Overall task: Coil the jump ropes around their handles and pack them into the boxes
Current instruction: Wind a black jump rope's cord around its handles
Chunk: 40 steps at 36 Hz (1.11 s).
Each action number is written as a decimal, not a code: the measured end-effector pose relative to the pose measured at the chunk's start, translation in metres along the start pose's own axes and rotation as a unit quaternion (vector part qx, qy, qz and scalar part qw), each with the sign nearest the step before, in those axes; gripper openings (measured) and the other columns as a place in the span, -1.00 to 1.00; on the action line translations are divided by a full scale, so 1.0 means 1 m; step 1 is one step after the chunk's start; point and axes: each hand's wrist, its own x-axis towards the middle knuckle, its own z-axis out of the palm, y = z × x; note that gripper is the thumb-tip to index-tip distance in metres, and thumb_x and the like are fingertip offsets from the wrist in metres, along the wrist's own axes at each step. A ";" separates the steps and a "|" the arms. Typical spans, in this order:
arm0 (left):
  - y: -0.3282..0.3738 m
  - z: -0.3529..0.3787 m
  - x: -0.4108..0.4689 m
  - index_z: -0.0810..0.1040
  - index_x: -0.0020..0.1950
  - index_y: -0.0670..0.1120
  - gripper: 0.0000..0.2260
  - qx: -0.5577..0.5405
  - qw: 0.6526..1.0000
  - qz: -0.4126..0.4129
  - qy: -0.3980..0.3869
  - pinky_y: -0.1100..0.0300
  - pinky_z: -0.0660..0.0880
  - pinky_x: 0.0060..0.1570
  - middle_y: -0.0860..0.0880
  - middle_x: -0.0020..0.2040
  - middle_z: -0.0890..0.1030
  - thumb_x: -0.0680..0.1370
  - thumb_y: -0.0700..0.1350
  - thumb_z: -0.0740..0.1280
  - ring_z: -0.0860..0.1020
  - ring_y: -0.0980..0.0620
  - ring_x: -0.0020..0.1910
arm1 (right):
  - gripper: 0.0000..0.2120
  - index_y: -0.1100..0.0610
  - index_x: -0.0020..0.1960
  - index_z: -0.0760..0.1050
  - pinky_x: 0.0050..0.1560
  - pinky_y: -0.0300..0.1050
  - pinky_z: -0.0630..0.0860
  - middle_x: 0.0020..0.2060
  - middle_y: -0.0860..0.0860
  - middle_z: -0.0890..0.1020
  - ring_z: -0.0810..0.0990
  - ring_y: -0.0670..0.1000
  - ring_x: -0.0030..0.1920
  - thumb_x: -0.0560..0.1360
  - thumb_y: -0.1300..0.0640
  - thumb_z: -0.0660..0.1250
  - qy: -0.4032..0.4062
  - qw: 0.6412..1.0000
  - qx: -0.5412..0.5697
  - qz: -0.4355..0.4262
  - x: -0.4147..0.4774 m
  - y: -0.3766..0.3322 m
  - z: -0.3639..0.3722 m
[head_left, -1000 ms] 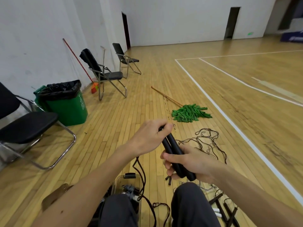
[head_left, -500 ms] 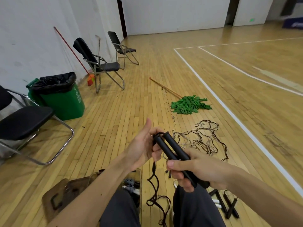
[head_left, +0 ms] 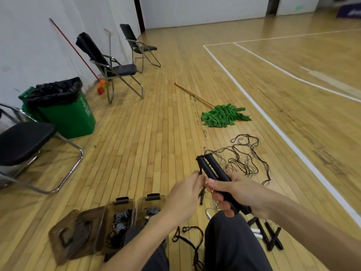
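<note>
Head view: with right hand [head_left: 240,194] gripping the paired handles [head_left: 213,171] above the knees and left hand [head_left: 185,196] pinching the rope [head_left: 185,240] beside them, wind snug, even turns without slackening either hold.

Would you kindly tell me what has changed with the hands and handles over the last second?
The left hand slid from the top of the black handles down to their middle, next to the right hand, where it seems to pinch the rope. The right hand kept gripping both handles together; mop, bin and chairs stayed put.
</note>
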 end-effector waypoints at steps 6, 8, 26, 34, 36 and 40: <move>-0.002 -0.012 0.001 0.40 0.25 -0.05 -0.76 0.367 0.925 0.053 -0.077 0.08 0.59 -0.15 0.01 -0.12 0.51 0.73 0.02 0.03 0.56 0.01 -0.18 | -0.79 0.22 -0.03 0.47 -0.42 -0.16 0.38 -0.40 0.01 0.47 0.40 -0.04 -0.45 0.65 0.07 0.30 0.031 0.995 -0.097 0.023 0.017 0.018 -0.007; -0.003 -0.019 0.005 0.40 0.27 -0.08 -0.76 0.431 0.893 0.084 -0.103 0.05 0.60 -0.13 -0.02 -0.08 0.51 0.74 0.00 0.06 0.56 0.01 -0.17 | -0.79 0.20 -0.05 0.44 -0.44 -0.16 0.37 -0.42 0.00 0.47 0.39 -0.04 -0.48 0.65 0.07 0.30 0.031 0.989 -0.145 0.020 0.023 0.019 -0.008; 0.029 -0.061 0.025 0.67 0.11 -0.03 -0.72 0.331 0.893 0.170 -0.252 0.41 0.29 -0.19 0.17 -0.18 0.44 0.57 0.13 0.36 0.38 0.29 -0.22 | -0.79 0.14 -0.15 0.44 -0.44 -0.20 0.39 -0.39 0.01 0.46 0.42 -0.04 -0.45 0.64 0.11 0.31 -0.175 0.882 -0.425 0.105 0.034 -0.020 -0.017; 0.030 -0.067 0.033 0.70 -0.21 -0.02 -0.80 0.123 0.959 0.144 -0.213 0.17 0.52 -0.24 0.07 -0.30 0.65 0.32 0.04 0.63 0.56 0.12 -0.29 | -0.73 0.13 -0.19 0.41 -0.32 -0.09 0.41 -0.35 0.04 0.45 0.42 0.05 -0.36 0.65 0.04 0.31 -0.218 0.860 -0.458 0.058 0.024 -0.020 -0.018; 0.031 -0.065 0.034 0.70 -0.23 -0.03 -0.81 0.093 0.962 0.131 -0.221 0.17 0.52 -0.26 0.07 -0.31 0.65 0.31 0.00 0.64 0.57 0.12 -0.31 | -0.72 0.12 -0.18 0.41 -0.25 -0.05 0.39 -0.34 0.06 0.44 0.41 0.08 -0.32 0.65 0.01 0.30 -0.215 0.850 -0.480 0.033 0.022 -0.020 -0.017; 0.028 -0.065 0.035 0.70 -0.22 -0.11 -0.85 0.006 0.968 0.109 -0.228 0.16 0.51 -0.29 -0.03 -0.29 0.67 0.34 -0.13 0.63 0.59 0.01 -0.32 | -0.61 0.17 -0.12 0.47 -0.36 -0.24 0.32 -0.35 0.00 0.42 0.37 -0.05 -0.38 0.60 -0.16 0.31 -0.179 0.841 -0.511 -0.024 0.015 -0.020 -0.015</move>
